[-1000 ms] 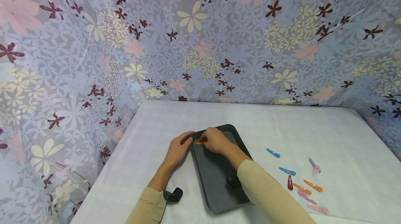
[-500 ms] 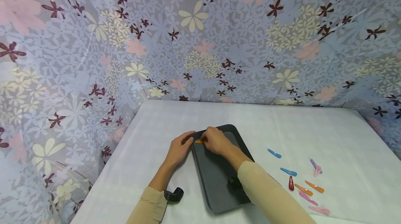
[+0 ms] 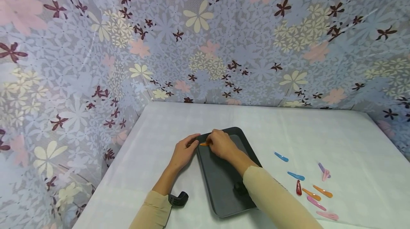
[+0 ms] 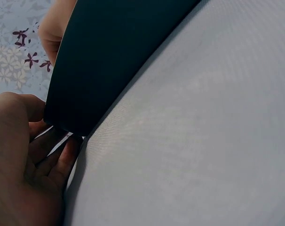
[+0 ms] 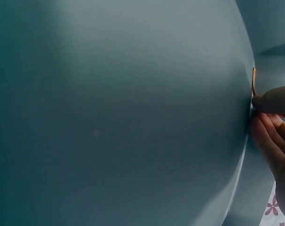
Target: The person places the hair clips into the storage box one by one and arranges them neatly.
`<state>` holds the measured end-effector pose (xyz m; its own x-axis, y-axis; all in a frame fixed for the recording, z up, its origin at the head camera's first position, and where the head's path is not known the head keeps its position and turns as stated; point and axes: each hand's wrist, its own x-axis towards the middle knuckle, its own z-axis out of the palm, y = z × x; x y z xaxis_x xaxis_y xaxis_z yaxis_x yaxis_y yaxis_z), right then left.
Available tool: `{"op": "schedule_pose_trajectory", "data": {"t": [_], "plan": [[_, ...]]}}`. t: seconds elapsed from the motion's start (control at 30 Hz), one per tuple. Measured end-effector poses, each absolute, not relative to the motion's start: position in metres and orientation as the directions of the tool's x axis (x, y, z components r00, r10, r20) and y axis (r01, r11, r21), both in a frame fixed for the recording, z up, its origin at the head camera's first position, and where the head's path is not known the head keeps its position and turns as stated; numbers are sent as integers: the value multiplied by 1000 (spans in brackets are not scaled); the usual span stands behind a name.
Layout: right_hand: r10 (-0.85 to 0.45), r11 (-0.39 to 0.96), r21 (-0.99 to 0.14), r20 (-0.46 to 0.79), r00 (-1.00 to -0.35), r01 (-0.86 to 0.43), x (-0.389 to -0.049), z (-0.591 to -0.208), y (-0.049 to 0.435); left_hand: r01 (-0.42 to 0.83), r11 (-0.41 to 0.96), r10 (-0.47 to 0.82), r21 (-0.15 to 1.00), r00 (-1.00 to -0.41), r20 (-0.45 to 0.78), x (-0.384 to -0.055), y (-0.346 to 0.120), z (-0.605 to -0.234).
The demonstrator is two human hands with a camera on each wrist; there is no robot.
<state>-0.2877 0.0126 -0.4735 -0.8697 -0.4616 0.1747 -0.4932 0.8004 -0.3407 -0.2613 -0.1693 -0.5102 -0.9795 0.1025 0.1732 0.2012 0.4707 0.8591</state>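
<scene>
In the head view a dark grey rectangular tray (image 3: 221, 182) lies tilted on the white-covered table. My left hand (image 3: 184, 152) grips its far left corner; the left wrist view has the thumb at the rim and the fingers (image 4: 67, 157) curled against the outer wall. Over the tray, my right hand (image 3: 221, 143) pinches an orange hair clip (image 3: 204, 144) near that same corner. The right wrist view shows the orange clip (image 5: 254, 81) sticking up from between thumb and fingertips, close to the tray's wall. The clip's other end is hidden by the fingers.
Right of the tray lie several loose hair clips: blue ones (image 3: 281, 156), a red one (image 3: 299, 187), orange ones (image 3: 322, 191) and pink ones (image 3: 327, 215). A purple clip (image 3: 321, 166) touches a pink one. A floral curtain (image 3: 205, 44) hangs behind the table.
The right hand and the orange clip have shifted very slightly toward the tray's far edge. The left hand keeps its place on the corner, and the loose clips lie as before.
</scene>
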Motion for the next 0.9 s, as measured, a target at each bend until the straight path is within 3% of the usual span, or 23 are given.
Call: {"op": "schedule_pose_trajectory", "data": {"t": [0.47, 0.9], "plan": [[-434, 800, -357, 212, -876, -482, -287, -473, 15, 199, 467, 104, 861, -980, 170, -259, -169, -507], [-476, 782, -374, 159, -865, -499, -282, -455, 29, 204, 475, 106, 856, -979, 174, -261, -169, -509]]}}
